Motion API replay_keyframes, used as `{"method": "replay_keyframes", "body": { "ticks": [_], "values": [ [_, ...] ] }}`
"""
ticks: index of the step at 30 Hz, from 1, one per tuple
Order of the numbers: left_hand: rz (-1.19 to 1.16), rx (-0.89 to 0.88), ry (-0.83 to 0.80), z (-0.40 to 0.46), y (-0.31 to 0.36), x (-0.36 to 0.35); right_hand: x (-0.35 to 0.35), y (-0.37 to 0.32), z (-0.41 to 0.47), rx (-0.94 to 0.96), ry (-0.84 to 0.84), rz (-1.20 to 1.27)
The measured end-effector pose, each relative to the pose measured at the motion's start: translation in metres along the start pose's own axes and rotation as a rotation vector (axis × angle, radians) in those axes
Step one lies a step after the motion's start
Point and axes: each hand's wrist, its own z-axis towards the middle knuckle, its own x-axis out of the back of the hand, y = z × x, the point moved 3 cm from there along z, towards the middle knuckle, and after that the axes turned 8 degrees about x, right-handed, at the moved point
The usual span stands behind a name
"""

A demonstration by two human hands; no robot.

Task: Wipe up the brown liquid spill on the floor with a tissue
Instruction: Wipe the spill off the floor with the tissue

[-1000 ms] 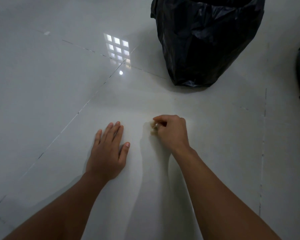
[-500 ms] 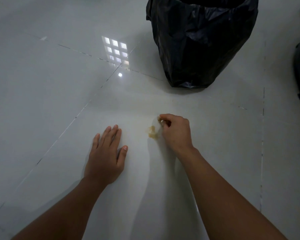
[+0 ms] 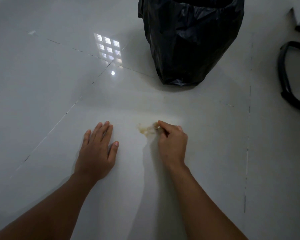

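Floor [image 3: 42, 94]: glossy pale tiles with thin dark grout lines; dim room; one bright grid-shaped window reflection [image 3: 108, 49] far left of centre, one small round light spot just near it.

Bin bag [image 3: 190, 40], one: black plastic, crumpled, standing open on the floor at far centre-right.

Black curved frame [image 3: 284, 75], one: at the right edge, cut off by the picture; what it belongs to cannot be told.

Arms, two: bare forearms entering from the near edge.

Left hand [image 3: 96, 151], one: palm flat on the floor, fingers straight and relaxed, gripping nothing.

Right hand [image 3: 171, 144], one: fingers curled, pinching the tissue at its far-left tip.

Tissue [image 3: 150, 129], one: small, white, brown-stained, blurred, pressed to the floor just left of the right hand.

Brown spill [image 3: 142, 129], one: faint smear under and beside the tissue, between the two hands, well apart from the bag.
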Motion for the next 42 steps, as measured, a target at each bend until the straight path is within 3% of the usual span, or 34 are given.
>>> {"method": "replay_keyframes", "body": {
  "ticks": [3, 6, 21, 32, 42],
  "values": [
    [0.006, -0.003, 0.004, 0.000, 0.000, -0.001, 0.028, 0.028, 0.006, -0.168, 0.221, 0.011],
    [0.009, -0.004, 0.010, 0.000, 0.000, -0.001, 0.052, 0.048, 0.016, -0.239, 0.284, -0.025],
    [0.024, 0.000, 0.009, -0.001, 0.001, 0.000, -0.004, -0.005, 0.029, 0.002, -0.350, -0.186],
    [0.023, 0.007, -0.006, -0.001, 0.002, 0.001, -0.003, -0.011, 0.028, -0.070, -0.451, -0.118],
    [0.029, 0.007, -0.014, -0.001, 0.001, 0.002, -0.019, -0.017, 0.023, -0.102, -0.354, -0.032]
  ]
}}
